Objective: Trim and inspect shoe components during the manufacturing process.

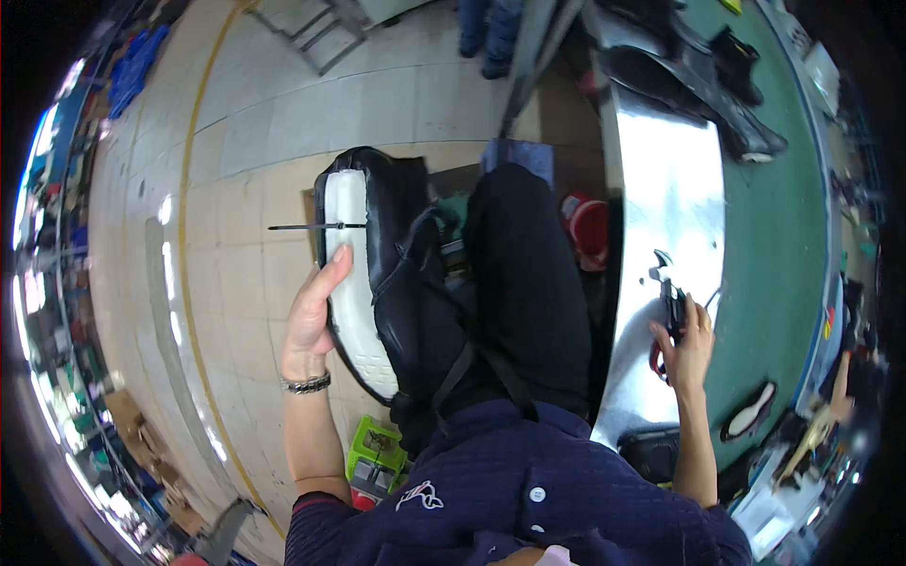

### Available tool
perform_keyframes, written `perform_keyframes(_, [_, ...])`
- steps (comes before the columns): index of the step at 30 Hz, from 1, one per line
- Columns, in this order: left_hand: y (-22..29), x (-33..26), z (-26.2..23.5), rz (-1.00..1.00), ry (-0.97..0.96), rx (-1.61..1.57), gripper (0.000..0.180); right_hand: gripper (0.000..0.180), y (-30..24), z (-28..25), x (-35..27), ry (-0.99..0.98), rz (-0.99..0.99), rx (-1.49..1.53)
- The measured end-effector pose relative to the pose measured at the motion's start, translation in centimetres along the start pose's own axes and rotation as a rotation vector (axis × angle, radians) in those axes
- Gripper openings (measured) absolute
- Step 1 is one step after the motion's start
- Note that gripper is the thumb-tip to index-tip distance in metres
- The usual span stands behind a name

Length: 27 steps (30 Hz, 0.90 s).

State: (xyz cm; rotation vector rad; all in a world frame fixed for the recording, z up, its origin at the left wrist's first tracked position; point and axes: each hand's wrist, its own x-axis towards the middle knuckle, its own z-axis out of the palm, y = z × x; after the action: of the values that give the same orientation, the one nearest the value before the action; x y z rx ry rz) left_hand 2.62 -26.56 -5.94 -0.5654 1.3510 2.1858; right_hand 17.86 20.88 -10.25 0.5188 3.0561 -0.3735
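Note:
My left hand is closed round the edge of a black leather shoe, which lies bottom up over my lap. Its thumb presses on the long white sole piece. Across this piece, just beyond the thumb, runs a thin dark strip whose free end sticks out to the left. Over at the metal bench, my right hand has its fingers round the handles of a pair of pliers. Their bright metal head points away from me; a red handle part shows by the palm.
A shiny metal bench top runs along my right, beside a green surface. Black shoe pieces lie at its far end. A red bucket stands under the bench edge. A bright green container sits by my left side.

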Motion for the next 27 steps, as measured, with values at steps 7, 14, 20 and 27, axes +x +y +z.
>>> perform_keyframes(7, [1.4, 3.1, 1.8, -0.112, -0.067, 0.127, 0.059, 0.051, -5.4, 1.6, 7.3, 0.001, 0.118, 0.095])
perform_keyframes(14, [-3.3, 1.6, 3.1, 0.433, 0.37, 0.811, 0.045, 0.055, 2.7, 1.9, -2.1, 0.206, 0.375, 0.125])
perform_keyframes(20, [-3.7, 0.3, 5.5, 0.698, 0.618, 1.284, 0.041, 0.05, 2.7, 1.0, -5.0, 0.02, 0.701, 0.234])
perform_keyframes(27, [-3.9, 0.3, 2.4, 0.533, 0.279, 0.783, 0.04, 0.043, -4.8, -6.0, -1.1, -0.349, 0.844, 1.766])
